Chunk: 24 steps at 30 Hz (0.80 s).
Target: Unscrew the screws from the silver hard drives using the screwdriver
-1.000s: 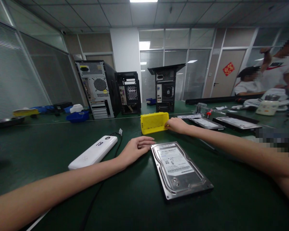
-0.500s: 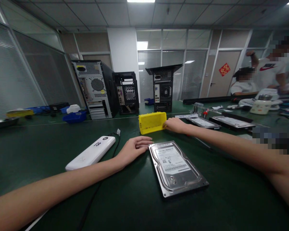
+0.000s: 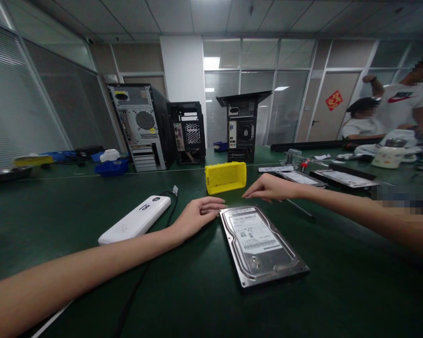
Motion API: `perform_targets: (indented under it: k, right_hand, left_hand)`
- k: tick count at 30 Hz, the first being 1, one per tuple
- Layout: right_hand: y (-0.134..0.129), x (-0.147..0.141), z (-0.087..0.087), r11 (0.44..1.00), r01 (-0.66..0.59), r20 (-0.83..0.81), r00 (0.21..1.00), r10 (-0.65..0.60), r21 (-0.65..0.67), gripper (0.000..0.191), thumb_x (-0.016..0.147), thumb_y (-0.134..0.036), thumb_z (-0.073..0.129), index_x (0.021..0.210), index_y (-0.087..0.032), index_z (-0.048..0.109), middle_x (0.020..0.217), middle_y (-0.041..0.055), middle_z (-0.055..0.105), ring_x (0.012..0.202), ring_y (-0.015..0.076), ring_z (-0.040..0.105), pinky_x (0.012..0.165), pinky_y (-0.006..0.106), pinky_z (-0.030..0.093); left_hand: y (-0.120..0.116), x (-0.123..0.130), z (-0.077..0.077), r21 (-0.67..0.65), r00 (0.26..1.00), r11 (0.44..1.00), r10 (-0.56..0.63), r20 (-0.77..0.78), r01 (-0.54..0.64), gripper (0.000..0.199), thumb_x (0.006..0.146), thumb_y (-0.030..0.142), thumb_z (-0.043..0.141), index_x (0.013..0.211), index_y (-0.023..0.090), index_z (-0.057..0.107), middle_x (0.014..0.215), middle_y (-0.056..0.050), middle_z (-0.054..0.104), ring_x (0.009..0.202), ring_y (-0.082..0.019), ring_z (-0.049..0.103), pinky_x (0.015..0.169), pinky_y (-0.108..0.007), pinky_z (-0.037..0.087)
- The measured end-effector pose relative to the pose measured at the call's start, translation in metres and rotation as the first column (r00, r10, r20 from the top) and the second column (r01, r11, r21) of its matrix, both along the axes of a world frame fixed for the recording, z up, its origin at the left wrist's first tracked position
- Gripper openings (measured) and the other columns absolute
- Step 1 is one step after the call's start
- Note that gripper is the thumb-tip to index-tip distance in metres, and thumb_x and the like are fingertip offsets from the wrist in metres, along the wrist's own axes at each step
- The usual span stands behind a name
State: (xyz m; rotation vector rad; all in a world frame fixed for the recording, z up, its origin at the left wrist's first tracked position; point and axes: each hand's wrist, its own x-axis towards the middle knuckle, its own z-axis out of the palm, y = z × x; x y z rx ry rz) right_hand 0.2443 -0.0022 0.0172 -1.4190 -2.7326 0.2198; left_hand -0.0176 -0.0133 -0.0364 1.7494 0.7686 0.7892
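Tray [image 3: 226, 178] released by right hand [image 3: 273, 188], fingers now loosely parted, left hand [image 3: 199, 216] open at corner of hard drive [image 3: 261, 244], left forearm [image 3: 109, 258] partly covering power bank [image 3: 136, 220].

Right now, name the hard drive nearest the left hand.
The frontmost hard drive, its corner beside the left hand; the other two lie beyond the right hand.
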Motion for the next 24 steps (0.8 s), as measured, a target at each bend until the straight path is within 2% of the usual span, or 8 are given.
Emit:
perform_targets:
  k: [4,7,10,13,18,24]
  right_hand:
    - [-0.035,0.015,0.002,0.995,-0.022,-0.164,0.986,0.006,-0.098,0.036,0.090,-0.035,0.046,0.112,-0.015,0.067,0.073,0.0029,0.069,0.044,0.0076,0.050,0.043,0.017,0.040]
    - [-0.042,0.019,0.000,0.995,-0.050,-0.199,0.979,0.032,-0.084,0.036,0.090,-0.034,0.046,0.112,-0.014,0.067,0.084,0.0043,0.071,0.049,0.0089,0.054,0.050,0.019,0.045]
    - [-0.038,0.015,-0.004,0.996,-0.085,-0.140,0.986,0.087,0.022,0.032,0.091,-0.028,0.045,0.111,-0.015,0.068,0.095,0.0039,0.071,0.067,0.0135,0.065,0.066,0.021,0.049]
    - [-0.034,0.011,-0.007,0.985,-0.107,-0.045,0.992,0.114,0.136,0.029,0.090,-0.022,0.047,0.110,-0.018,0.068,0.102,0.0018,0.070,0.085,0.0166,0.067,0.075,0.021,0.048]
    - [-0.034,0.016,-0.014,0.949,-0.136,0.136,0.986,0.101,0.285,0.030,0.092,-0.022,0.046,0.116,-0.025,0.064,0.097,0.0025,0.072,0.078,0.0172,0.069,0.067,0.023,0.047]
    - [-0.035,0.024,-0.022,0.926,-0.145,0.154,0.983,0.096,0.349,0.032,0.093,-0.024,0.043,0.119,-0.020,0.062,0.094,0.0058,0.072,0.072,0.0170,0.069,0.063,0.024,0.045]
  left_hand:
    - [0.002,-0.001,-0.001,0.005,1.000,1.000,-0.007,-0.003,0.007,0.034,0.081,0.011,0.058,0.115,0.010,0.056,0.115,-0.013,0.064,0.107,-0.020,0.061,0.098,-0.036,0.044]
    - [0.003,-0.001,-0.002,0.015,1.000,1.000,-0.014,-0.003,0.014,0.034,0.081,0.011,0.058,0.115,0.011,0.056,0.115,-0.011,0.065,0.108,-0.020,0.060,0.099,-0.035,0.043]
    - [0.003,-0.001,-0.002,0.014,1.000,1.000,-0.015,-0.007,0.015,0.034,0.082,0.012,0.057,0.115,0.011,0.056,0.115,-0.011,0.065,0.108,-0.020,0.060,0.099,-0.035,0.043]
    - [0.002,-0.001,-0.002,0.011,1.000,1.000,-0.017,-0.010,0.017,0.034,0.082,0.012,0.057,0.116,0.011,0.056,0.115,-0.011,0.065,0.108,-0.019,0.060,0.099,-0.034,0.043]
    - [0.001,-0.001,-0.001,0.016,1.000,1.000,-0.006,-0.003,0.006,0.033,0.081,0.010,0.057,0.115,0.010,0.057,0.114,-0.011,0.065,0.107,-0.019,0.061,0.098,-0.034,0.044]
    - [0.000,-0.001,0.001,0.029,1.000,1.000,-0.008,-0.011,0.008,0.033,0.081,0.005,0.054,0.114,0.010,0.057,0.112,-0.011,0.066,0.106,-0.018,0.061,0.096,-0.032,0.045]
